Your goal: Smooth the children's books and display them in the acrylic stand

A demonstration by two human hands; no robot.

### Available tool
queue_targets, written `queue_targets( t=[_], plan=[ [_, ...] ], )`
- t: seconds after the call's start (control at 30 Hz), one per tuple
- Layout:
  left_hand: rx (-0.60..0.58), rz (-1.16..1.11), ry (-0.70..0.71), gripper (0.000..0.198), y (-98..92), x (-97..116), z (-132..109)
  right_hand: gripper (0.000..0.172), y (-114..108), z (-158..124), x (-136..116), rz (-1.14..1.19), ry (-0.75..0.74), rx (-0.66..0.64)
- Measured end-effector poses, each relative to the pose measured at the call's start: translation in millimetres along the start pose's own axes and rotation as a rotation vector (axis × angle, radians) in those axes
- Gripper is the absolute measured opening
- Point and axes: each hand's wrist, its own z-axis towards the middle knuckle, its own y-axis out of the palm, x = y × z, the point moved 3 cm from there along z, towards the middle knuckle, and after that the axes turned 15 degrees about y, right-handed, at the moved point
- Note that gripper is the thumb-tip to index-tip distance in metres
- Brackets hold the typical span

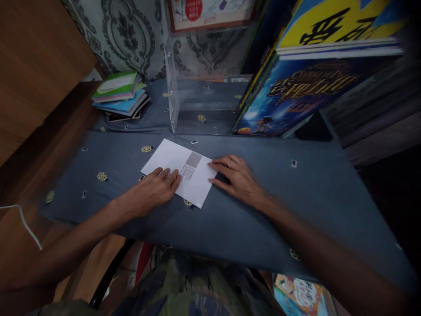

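A white folded paper or envelope [197,188] lies flat on the dark blue cloth-covered table. It carries a grey square and a block of small print too fine to read. Across its near left edge rests my left hand [161,186], palm down, fingers stretched onto the paper. At the paper's right edge is my right hand [237,177], its fingertips and thumb touching the edge with a gap between them. Both hands are open, and neither is closed around the paper.
Behind the paper stands a clear acrylic rack [173,101] with upright books [296,96] at its right. A stack of small books [120,94] sits at the back left. A white cable [24,221] hangs at the left, and another book [299,294] lies below the table's front edge.
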Motion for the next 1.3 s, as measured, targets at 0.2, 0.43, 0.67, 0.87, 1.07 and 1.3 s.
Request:
queue_targets(
  t=[0.2,0.43,0.67,0.87,1.07,1.3],
  plan=[
    [0.127,-0.041,-0.069,0.072,10.7,3.8,-4.4,0.041,-0.3,0.1,-0.7,0.008,0.022,-0.035],
    [0.163,-0.017,-0.114,0.059,14.9,6.5,-4.9,0.041,-0.3,-0.6,-1.7,0.017,-0.001,0.003],
    [0.204,-0.013,-0.139,0.051,17.2,7.7,-3.9,0.038,-0.6,0.3,-2.5,0.039,0.029,-0.002],
    [0.322,-0.259,-0.236,0.038,3.8,7.6,-8.1,0.045,-9.1,2.6,-4.5,0.285,0.147,-0.031],
    [0.712,-0.801,-0.399,0.032,-44.6,-1.5,-17.9,0.067,-11.5,7.4,2.9,0.982,0.47,-0.038],
    [1.176,-1.542,-0.578,0.045,-42.3,-14.6,-7.8,0.059,-20.6,6.2,-8.7,1.326,0.489,-0.195]
  ],
)
